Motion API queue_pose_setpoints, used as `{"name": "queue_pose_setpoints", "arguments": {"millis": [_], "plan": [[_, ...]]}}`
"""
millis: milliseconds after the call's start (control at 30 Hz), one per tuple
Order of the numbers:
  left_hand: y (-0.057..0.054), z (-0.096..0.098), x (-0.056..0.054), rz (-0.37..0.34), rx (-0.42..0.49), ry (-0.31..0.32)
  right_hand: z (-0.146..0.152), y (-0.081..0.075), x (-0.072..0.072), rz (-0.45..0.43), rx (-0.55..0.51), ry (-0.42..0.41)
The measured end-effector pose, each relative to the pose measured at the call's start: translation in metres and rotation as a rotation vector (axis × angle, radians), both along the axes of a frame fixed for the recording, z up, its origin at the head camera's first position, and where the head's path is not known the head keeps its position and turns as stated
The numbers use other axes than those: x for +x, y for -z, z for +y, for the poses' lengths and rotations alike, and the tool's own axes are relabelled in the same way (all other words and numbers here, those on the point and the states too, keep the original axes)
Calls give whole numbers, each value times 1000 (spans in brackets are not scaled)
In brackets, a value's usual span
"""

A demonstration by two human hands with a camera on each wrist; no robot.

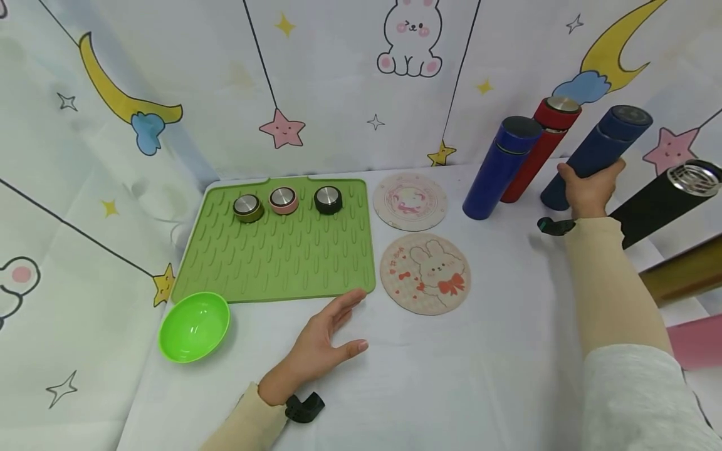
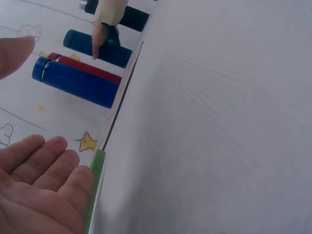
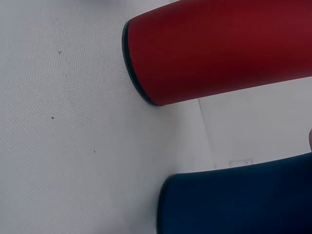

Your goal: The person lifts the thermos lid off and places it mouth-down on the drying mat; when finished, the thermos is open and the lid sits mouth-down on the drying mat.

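At the back right, my right hand grips the lower half of a dark blue thermos with a capped top. The right wrist view shows this thermos's base close to the tablecloth, beside the base of a red thermos. A brighter blue thermos stands left of the red one, and a black thermos with an uncovered steel neck is to the right. My left hand is held near the front right corner of a green ridged mat, fingers extended, thumb apart, holding nothing.
Three small round lids sit on the mat: olive, pink and black. Two round coasters, one pink-patterned and one with a bunny, lie right of it. A green bowl stands front left; gold and pink bottles are far right.
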State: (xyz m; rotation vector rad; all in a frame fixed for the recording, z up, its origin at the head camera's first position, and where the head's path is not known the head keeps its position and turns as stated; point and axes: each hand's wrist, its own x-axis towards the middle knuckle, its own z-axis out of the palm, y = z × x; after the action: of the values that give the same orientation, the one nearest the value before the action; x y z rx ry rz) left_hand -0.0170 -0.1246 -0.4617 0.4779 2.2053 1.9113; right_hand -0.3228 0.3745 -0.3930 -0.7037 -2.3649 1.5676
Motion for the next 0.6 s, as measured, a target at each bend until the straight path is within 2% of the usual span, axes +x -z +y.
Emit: {"name": "queue_pose_setpoints", "arguments": {"millis": [200, 333, 467, 600], "plan": [[-1, 0, 0, 4, 9, 8, -3, -3, 3, 32, -26, 13], [-1, 1, 1, 2, 13, 14, -9, 3, 10, 57, -14, 50], [0, 2, 2, 1, 26, 25, -18, 10, 24, 79, 52, 59], [0, 4, 2, 7, 27, 42, -28, 13, 50, 59, 140, 24]]}}
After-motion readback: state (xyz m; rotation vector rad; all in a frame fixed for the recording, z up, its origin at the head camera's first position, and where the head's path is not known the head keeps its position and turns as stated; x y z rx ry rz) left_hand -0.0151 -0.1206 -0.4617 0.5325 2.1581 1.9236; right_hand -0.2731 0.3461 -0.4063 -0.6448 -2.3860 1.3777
